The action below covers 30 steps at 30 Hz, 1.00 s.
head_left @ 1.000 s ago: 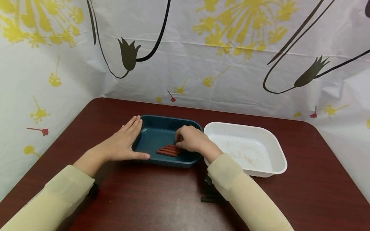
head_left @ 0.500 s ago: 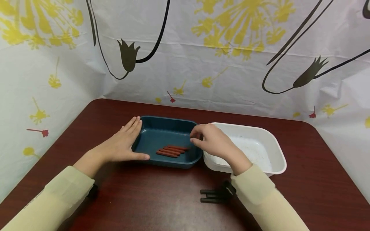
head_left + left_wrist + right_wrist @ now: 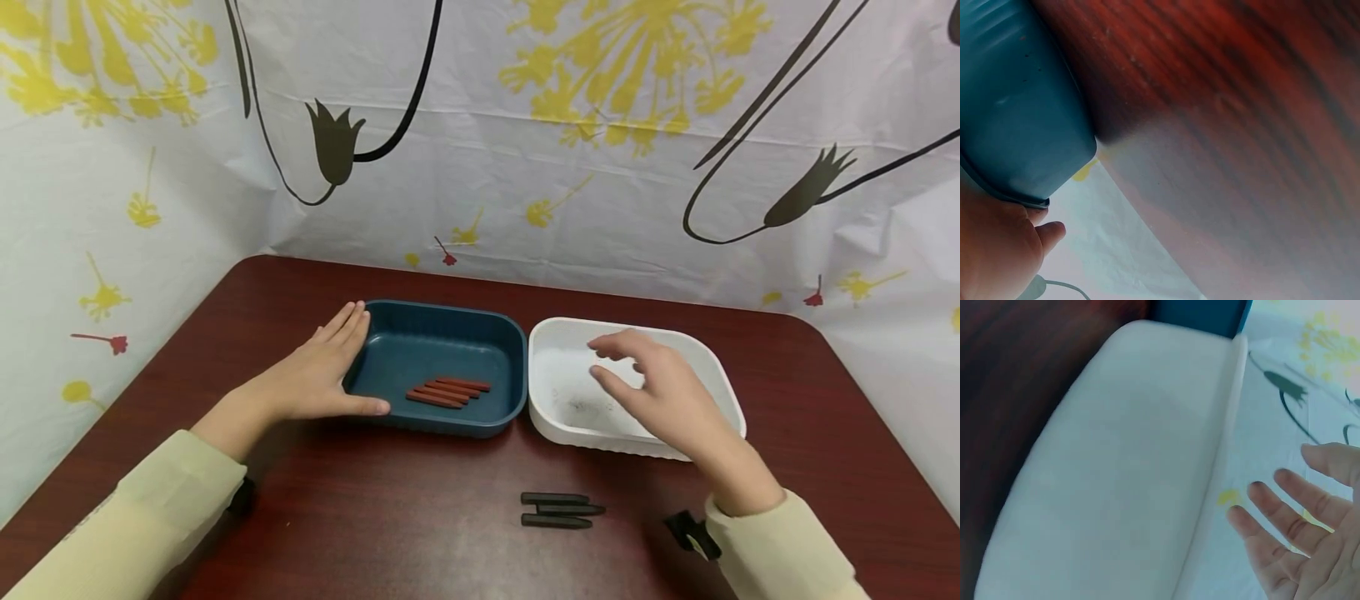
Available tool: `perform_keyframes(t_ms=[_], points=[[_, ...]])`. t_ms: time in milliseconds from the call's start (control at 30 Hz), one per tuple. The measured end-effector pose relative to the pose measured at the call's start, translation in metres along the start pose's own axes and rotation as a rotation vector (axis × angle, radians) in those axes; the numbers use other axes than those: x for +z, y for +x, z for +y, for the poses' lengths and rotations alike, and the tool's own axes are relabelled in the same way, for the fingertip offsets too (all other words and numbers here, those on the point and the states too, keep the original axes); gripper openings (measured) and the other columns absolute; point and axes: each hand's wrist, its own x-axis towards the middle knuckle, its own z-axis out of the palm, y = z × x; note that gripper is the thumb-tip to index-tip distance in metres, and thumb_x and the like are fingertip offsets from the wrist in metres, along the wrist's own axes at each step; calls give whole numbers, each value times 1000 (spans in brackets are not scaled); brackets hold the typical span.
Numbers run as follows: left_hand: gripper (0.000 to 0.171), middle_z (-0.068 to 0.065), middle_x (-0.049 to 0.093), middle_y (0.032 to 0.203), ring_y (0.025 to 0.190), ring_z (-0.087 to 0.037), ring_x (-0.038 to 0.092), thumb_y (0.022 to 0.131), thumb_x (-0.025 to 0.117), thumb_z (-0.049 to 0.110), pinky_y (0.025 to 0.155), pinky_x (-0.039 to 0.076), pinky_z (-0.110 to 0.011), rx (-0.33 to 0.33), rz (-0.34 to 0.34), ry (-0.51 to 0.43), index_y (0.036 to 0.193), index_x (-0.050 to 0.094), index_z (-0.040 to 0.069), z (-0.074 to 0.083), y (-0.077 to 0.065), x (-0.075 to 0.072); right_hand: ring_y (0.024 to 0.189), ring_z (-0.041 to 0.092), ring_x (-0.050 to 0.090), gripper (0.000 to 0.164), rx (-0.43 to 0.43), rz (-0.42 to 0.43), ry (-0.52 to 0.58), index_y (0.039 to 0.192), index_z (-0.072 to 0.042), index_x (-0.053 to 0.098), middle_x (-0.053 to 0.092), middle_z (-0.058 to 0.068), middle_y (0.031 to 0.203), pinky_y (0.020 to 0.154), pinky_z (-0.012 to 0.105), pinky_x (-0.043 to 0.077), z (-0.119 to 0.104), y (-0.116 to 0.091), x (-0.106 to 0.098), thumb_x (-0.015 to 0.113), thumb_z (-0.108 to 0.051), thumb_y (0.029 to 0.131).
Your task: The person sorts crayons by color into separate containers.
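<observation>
My left hand (image 3: 318,371) rests on the left end of a dark teal tray (image 3: 420,312), its fingers straight along the rim and its thumb at the near edge. In the left wrist view the hand (image 3: 1000,247) touches the tray's rim. Inside the tray lie several reddish-brown sticks (image 3: 442,392), side by side. My right hand (image 3: 663,392) hovers over a white tray (image 3: 551,429), holding nothing, with thumb and fingers apart. In the right wrist view its fingers (image 3: 1291,519) are spread and loosely bent beside the white tray's wall.
Three dark, crayon-like sticks (image 3: 558,510) lie on the brown table (image 3: 420,517) in front of the white tray. Dark specks mark that tray's floor. The two trays stand side by side. A patterned white sheet (image 3: 465,167) hangs behind the table.
My right hand has left the reddish-brown sticks in the teal tray and moved right, over the white tray, its fingers spreading. The dark sticks have come into full view. My left hand stays put.
</observation>
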Motion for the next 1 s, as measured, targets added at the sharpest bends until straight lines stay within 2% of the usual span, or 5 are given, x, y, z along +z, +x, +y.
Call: perform_keyframes(t_ms=[167,300,433,633,1000], points=[[127,-17,-1,168,156,-35,-3,76,62,77,119,16,-63,-9,-4,4,158,7,-3,1,2,-1,113,24,62,40,18,102,-72,131,-11,62,67,10,123,82,48,51,21,-25,-17,70,-20,93],[127,-16,-2,168,156,-34,-3,77,62,77,119,16,-63,-12,-4,3,158,6,-3,1,2,0,126,-3,49,53,86,147,-100,142,-20,55,61,9,136,92,25,44,44,-41,-30,71,-25,92],[127,-16,-3,168,156,-35,-3,77,61,78,120,16,-63,-19,-5,-7,158,5,-3,2,1,1,133,-20,29,65,156,151,-90,152,-27,41,49,12,150,104,6,25,69,-58,-41,69,-26,94],[127,-16,-3,168,156,-35,-4,77,61,78,119,16,-63,-25,-2,-3,158,5,-2,2,0,0,144,-16,12,73,213,107,-83,158,-31,26,30,11,163,115,10,9,99,-76,-51,65,-26,96],[126,-17,-2,168,155,-37,-2,78,62,76,119,16,-65,-13,-4,0,158,6,-3,5,3,0,150,-7,-5,87,48,-12,-73,161,-23,11,10,0,168,109,3,-1,139,-81,-44,66,-15,94]])
